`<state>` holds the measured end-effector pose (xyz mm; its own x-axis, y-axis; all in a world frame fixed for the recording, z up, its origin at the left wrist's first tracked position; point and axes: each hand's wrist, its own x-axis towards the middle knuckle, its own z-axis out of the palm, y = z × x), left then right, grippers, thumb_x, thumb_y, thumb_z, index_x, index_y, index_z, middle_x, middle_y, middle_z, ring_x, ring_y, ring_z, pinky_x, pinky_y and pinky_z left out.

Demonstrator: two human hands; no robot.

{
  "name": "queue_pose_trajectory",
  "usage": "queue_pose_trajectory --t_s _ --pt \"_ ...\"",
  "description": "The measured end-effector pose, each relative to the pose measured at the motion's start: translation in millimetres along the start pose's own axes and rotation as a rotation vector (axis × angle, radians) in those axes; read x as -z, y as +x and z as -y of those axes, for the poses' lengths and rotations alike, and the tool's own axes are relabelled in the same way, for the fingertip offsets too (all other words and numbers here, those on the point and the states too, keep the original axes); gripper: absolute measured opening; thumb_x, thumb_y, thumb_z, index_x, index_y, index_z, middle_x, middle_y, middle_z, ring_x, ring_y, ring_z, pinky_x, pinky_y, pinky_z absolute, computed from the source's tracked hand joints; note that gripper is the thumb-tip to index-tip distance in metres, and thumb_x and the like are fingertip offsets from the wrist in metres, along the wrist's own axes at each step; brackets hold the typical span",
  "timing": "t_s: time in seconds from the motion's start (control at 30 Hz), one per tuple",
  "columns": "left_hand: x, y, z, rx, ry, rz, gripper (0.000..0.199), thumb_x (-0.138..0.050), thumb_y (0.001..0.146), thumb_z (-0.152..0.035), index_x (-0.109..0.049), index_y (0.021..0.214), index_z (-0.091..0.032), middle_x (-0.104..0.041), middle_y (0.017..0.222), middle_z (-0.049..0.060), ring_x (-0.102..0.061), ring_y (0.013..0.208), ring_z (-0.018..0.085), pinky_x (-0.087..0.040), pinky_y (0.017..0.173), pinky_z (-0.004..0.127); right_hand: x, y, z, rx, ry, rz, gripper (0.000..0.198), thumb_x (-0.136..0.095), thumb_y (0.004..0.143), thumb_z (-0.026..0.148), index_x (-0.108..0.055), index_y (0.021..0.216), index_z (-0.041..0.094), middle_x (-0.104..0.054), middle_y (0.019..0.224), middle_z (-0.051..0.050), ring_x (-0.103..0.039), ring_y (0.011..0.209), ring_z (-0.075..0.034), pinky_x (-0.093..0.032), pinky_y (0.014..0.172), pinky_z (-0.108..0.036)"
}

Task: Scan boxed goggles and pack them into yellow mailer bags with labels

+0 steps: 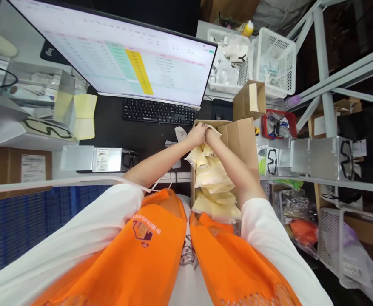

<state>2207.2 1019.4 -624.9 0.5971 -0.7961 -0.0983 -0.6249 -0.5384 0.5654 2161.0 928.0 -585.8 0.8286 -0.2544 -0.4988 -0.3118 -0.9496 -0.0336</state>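
Note:
My left hand [197,135] and my right hand [211,136] are close together over the far end of an open cardboard box [242,142]. The fingers of both are curled and partly hidden. A pale edge of a yellowish packet [214,128] shows at my right hand, which is closed on it. What my left hand grips, if anything, I cannot make out. Under my forearms, several pale yellow packets in clear bags [216,204] fill the box. Just left of my left hand lies a crumpled whitish piece [180,133].
A monitor [125,55] and black keyboard [159,111] stand ahead. White baskets [277,59], a red basket [278,123] and a small cardboard box [248,102] are right. Glasses boxes [108,159] lie left. Metal shelving [322,55] rises at the right.

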Motion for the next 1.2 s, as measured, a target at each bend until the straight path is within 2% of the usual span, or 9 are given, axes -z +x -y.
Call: queue_pose_trajectory --t_s 0.13,0.3,0.43,0.5,0.67,0.8,0.9,1.0,1.2 --pt "4.6 1.3 8.7 -0.011 -0.068 -0.003 0.043 -0.046 0.087 -0.003 -0.067 0.125 -0.005 -0.061 0.126 0.020 -0.066 0.109 0.028 -0.051 0.099 0.038 -1.7 -51.1 -1.1 -0.074 -0.031 -0.083 0.039 -0.036 0.102 0.009 -0.068 0.124 0.005 -0.069 0.123 -0.024 -0.068 0.114 -0.027 -0.050 0.098 -0.033" --pt "24.4 -40.0 8.8 0.007 -0.504 -0.267 0.037 -0.046 0.093 -0.012 -0.073 0.118 -0.012 -0.064 0.132 0.015 -0.057 0.129 0.024 -0.042 0.115 0.040 -18.4 -138.3 -8.6 -0.095 0.216 -0.473 0.044 -0.038 0.103 0.020 -0.065 0.138 0.019 -0.069 0.116 -0.015 -0.067 0.102 -0.025 -0.054 0.089 -0.032" --pt "39.6 -126.6 -7.6 0.087 -1.129 0.056 0.046 -0.056 0.098 -0.050 -0.072 0.120 -0.014 -0.073 0.115 0.014 -0.068 0.110 0.026 -0.054 0.096 0.039 -42.3 -187.8 28.6 0.025 0.403 -0.726 0.053 -0.038 0.098 0.013 -0.062 0.144 0.022 -0.064 0.120 -0.016 -0.063 0.110 -0.027 -0.054 0.097 -0.040" --pt "46.9 -170.6 -13.5 0.137 -1.355 0.187 0.062 -0.067 0.088 -0.065 -0.070 0.124 -0.014 -0.074 0.109 0.014 -0.070 0.103 0.025 -0.055 0.090 0.038 -50.5 -208.0 60.8 0.136 0.447 -0.701 0.056 -0.042 0.097 0.014 -0.055 0.151 0.021 -0.061 0.130 -0.018 -0.059 0.120 -0.030 -0.052 0.103 -0.047" --pt "79.7 -248.3 -3.3 0.361 -1.522 0.190 0.067 -0.069 0.088 -0.061 -0.064 0.136 -0.015 -0.076 0.103 0.013 -0.072 0.090 0.023 -0.057 0.082 0.036 -59.5 -260.4 121.9 0.366 0.625 -0.672 0.058 -0.056 0.098 0.034 -0.047 0.155 0.024 -0.054 0.146 -0.018 -0.053 0.135 -0.032 -0.049 0.110 -0.053" --pt "114.9 -294.9 18.6 0.335 -1.563 0.550 0.065 -0.070 0.088 -0.062 -0.063 0.132 -0.015 -0.077 0.094 0.013 -0.074 0.076 0.024 -0.058 0.070 0.036 -60.4 -275.0 144.2 0.238 0.964 -0.702 0.040 -0.054 0.102 0.042 -0.062 0.138 0.026 -0.061 0.135 -0.013 -0.060 0.124 -0.028 -0.052 0.105 -0.048" --pt "132.7 -327.1 34.7 0.255 -1.519 0.793 0.056 -0.074 0.085 -0.065 -0.066 0.110 -0.016 -0.075 0.080 0.010 -0.069 0.061 0.020 -0.054 0.057 0.030 -57.4 -266.7 167.1 0.294 1.184 -0.408 0.040 -0.061 0.098 0.053 -0.068 0.122 0.022 -0.068 0.118 -0.009 -0.066 0.102 -0.022 -0.056 0.086 -0.037" --pt "142.3 -354.6 51.3 0.208 -1.452 0.747 0.053 -0.070 0.086 -0.069 -0.063 0.097 -0.017 -0.073 0.076 0.007 -0.065 0.056 0.016 -0.050 0.053 0.026 -53.6 -261.0 197.6 0.292 1.253 -0.260 0.040 -0.069 0.091 0.060 -0.069 0.096 0.020 -0.067 0.090 -0.002 -0.062 0.083 -0.017 -0.051 0.075 -0.031" --pt "152.3 -401.6 82.2 0.142 -1.257 0.517 0.053 -0.063 0.091 -0.068 -0.067 0.099 -0.016 -0.072 0.088 0.007 -0.060 0.058 0.012 -0.044 0.051 0.022 -51.0 -272.4 254.9 0.283 1.212 -0.401 0.044 -0.076 0.085 0.062 -0.063 0.075 0.021 -0.061 0.079 -0.001 -0.055 0.075 -0.016 -0.046 0.071 -0.031"
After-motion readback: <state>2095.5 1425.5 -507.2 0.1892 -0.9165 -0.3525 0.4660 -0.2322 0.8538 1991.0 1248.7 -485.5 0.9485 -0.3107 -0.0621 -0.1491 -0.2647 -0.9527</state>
